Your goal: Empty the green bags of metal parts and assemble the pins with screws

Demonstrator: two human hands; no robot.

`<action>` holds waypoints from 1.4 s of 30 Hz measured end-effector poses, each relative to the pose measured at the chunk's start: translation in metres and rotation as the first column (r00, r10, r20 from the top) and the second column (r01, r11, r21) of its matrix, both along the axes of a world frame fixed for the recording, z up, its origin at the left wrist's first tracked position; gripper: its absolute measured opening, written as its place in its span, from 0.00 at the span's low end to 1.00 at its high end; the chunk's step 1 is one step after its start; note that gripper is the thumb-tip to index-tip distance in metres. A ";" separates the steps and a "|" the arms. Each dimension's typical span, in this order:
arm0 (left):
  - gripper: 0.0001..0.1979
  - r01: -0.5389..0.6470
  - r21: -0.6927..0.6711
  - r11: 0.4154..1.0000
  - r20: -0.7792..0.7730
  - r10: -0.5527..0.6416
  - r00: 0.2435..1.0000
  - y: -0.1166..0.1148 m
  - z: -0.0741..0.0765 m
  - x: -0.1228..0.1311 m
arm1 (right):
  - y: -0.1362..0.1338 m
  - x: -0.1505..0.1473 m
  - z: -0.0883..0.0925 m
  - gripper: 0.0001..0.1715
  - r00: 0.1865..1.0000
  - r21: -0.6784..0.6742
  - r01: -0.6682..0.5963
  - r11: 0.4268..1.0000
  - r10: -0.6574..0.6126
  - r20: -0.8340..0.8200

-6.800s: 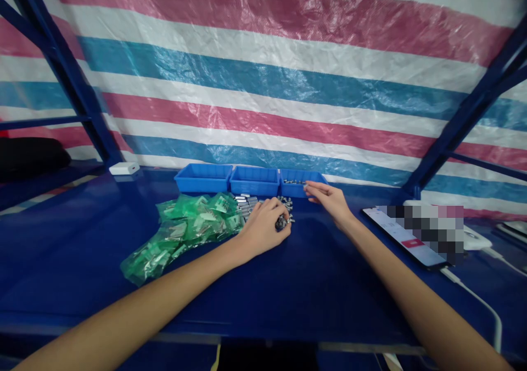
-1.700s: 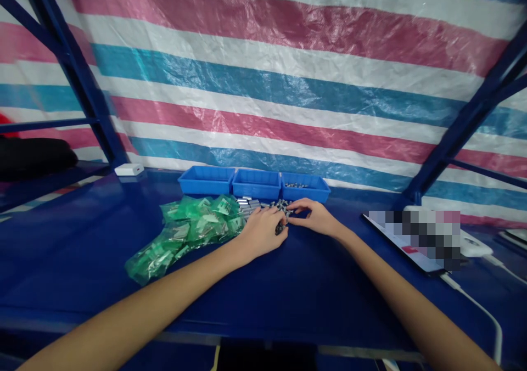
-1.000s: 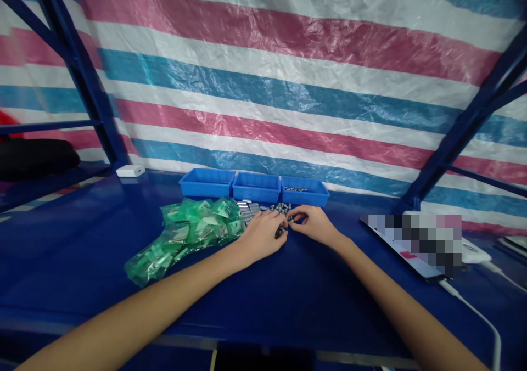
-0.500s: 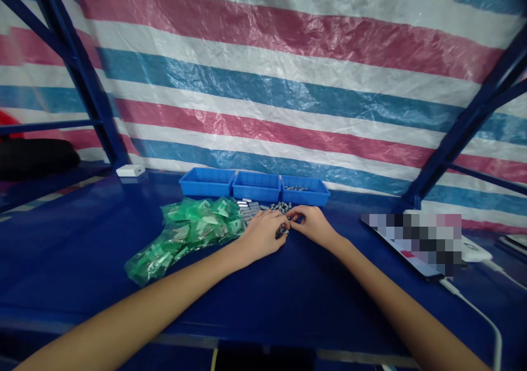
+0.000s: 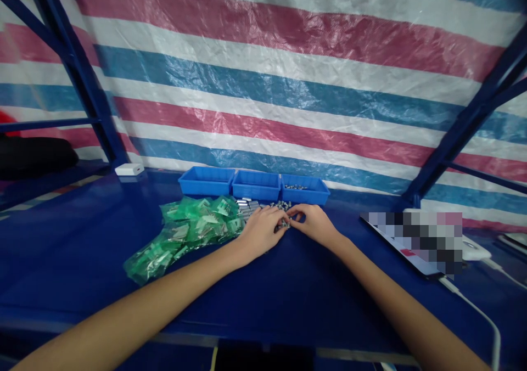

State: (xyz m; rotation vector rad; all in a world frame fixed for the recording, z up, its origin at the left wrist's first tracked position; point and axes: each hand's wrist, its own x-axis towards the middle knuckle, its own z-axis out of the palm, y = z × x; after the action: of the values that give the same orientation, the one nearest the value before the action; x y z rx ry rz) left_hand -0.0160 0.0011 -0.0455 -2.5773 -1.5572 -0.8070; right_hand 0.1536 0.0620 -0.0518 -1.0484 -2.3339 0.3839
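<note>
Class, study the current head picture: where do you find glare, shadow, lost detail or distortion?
In the head view, glare streaks the sheet and bags; below the table it looks dark; parts by the right hand are too soft to tell apart; mosaic blocks hide some of the tablet; the posts splay outward, perhaps wide-lens stretch.

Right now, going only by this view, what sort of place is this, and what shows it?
Probably a workstation for small parts, perhaps in a workshop: three blue bins stand in a row, with loose metal parts and green plastic packets in front of them.
</note>
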 end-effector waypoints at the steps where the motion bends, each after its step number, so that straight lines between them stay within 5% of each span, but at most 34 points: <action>1: 0.05 -0.012 0.008 1.000 0.014 0.012 1.000 0.000 0.001 0.000 | 0.000 0.000 0.000 0.09 1.000 0.003 -0.003 1.000 0.003 -0.007; 8: 0.06 -0.094 0.047 0.994 0.127 0.087 0.988 -0.003 0.009 0.003 | 0.002 -0.001 -0.001 0.11 0.985 -0.054 -0.033 0.998 0.024 -0.170; 15: 0.09 -0.128 0.038 0.991 0.165 0.120 0.979 -0.005 0.010 0.003 | 0.000 -0.005 0.003 0.13 0.922 -0.206 0.030 0.978 -0.107 -0.373; 22: 0.09 -0.111 0.064 0.992 0.162 0.099 0.982 -0.003 0.008 0.002 | -0.006 -0.010 0.014 0.13 0.751 -0.530 -0.199 0.824 -0.219 -0.623; 33: 0.09 -0.097 0.114 0.989 0.200 0.073 0.977 -0.001 0.005 0.000 | -0.009 -0.007 0.018 0.17 0.693 -0.625 -0.343 0.701 -0.261 -0.673; 42: 0.10 -0.116 0.128 0.985 0.232 0.084 0.969 -0.003 0.007 0.001 | -0.010 -0.006 0.019 0.18 0.687 -0.633 -0.360 0.686 -0.264 -0.677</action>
State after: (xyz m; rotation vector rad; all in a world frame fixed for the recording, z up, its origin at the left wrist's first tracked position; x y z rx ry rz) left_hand -0.0146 -0.0021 -0.0381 -2.3567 -1.6041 -1.1890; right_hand 0.1474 0.0525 -0.0323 -0.8809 -1.4249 1.5680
